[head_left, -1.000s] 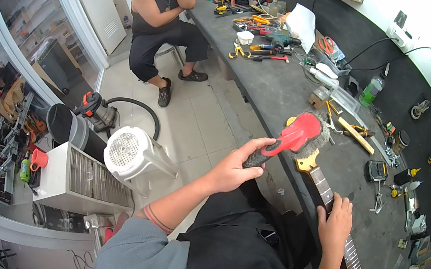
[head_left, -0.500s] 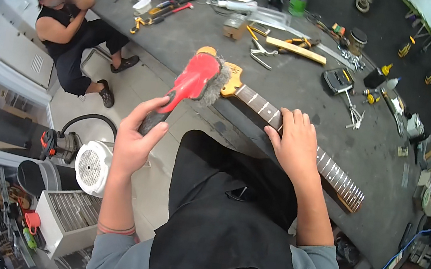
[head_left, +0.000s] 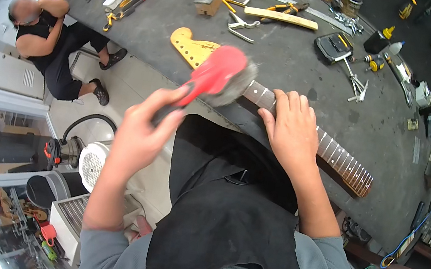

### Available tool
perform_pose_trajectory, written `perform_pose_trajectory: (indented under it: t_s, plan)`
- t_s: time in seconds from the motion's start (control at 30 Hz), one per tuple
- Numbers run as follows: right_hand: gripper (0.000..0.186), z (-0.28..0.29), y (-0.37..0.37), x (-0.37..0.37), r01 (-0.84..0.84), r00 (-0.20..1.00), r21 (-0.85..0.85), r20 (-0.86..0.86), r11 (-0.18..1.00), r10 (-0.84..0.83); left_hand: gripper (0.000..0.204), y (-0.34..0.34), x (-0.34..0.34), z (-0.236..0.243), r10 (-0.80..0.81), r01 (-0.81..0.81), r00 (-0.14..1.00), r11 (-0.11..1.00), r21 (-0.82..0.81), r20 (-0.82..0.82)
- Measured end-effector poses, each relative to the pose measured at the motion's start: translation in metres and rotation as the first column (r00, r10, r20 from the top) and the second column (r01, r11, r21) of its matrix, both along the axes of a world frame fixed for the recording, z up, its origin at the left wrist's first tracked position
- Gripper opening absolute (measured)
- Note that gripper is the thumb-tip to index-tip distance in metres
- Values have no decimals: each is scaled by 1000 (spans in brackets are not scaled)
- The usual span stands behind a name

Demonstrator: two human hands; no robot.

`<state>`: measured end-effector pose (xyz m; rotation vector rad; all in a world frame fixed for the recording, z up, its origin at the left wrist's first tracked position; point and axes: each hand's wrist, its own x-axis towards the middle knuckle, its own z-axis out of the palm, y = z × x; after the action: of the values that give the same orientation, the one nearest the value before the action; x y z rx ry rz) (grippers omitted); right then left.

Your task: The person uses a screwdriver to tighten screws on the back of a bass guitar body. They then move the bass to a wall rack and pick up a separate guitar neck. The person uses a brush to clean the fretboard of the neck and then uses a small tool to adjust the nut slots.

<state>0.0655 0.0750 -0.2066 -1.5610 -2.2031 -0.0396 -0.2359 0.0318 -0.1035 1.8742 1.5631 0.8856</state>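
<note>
My left hand (head_left: 142,131) is closed around the dark handle of a red duster brush (head_left: 220,70), blurred by motion. Its grey, fluffy bristles sweep over the upper frets of a guitar neck (head_left: 339,156) and hide the part by the nut. The neck lies fretboard up along the near edge of the dark workbench, its yellow wooden headstock (head_left: 190,47) pointing to the far left. My right hand (head_left: 294,127) rests across the middle of the fretboard and grips it, thumb toward the headstock side. The neck's heel end reaches out to the right of that hand.
Beyond the neck on the workbench (head_left: 274,48) lie a wooden strip (head_left: 282,18), pliers (head_left: 241,25), a small box (head_left: 208,1) and a black case (head_left: 334,46). Several tools crowd the far left. A person (head_left: 45,34) sits left of the bench; a vacuum cleaner (head_left: 63,150) stands nearer.
The brush has moved right, from the headstock onto the upper fretboard, uncovering the headstock. My right hand keeps its place on the neck. The whole view has shifted slightly.
</note>
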Motion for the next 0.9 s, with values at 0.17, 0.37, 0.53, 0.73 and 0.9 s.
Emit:
perform_pose_trajectory:
  t_s: [0.17,0.37,0.53,0.73,0.9]
  plan:
    - [54,-4,-1,-1,8,1000,5,10,1000,-8,41,-38,-43,36,164,-147,984,970,-192,73]
    - [54,-2,0,-1,-11,1000,37,9,999,11,41,47,5,-24,74,-74,997,997,1,30]
    - [53,-3,1,1,0,1000,26,-7,1000,0,38,51,-38,-42,112,-83,988,966,245,-107]
    - [53,-4,-2,0,-2,1000,15,0,1000,2,38,44,-96,-45,348,-354,933,933,55,94]
    - [54,-4,-2,0,-3,1000,16,-2,1000,3,38,38,-69,-57,143,-147,988,987,64,65]
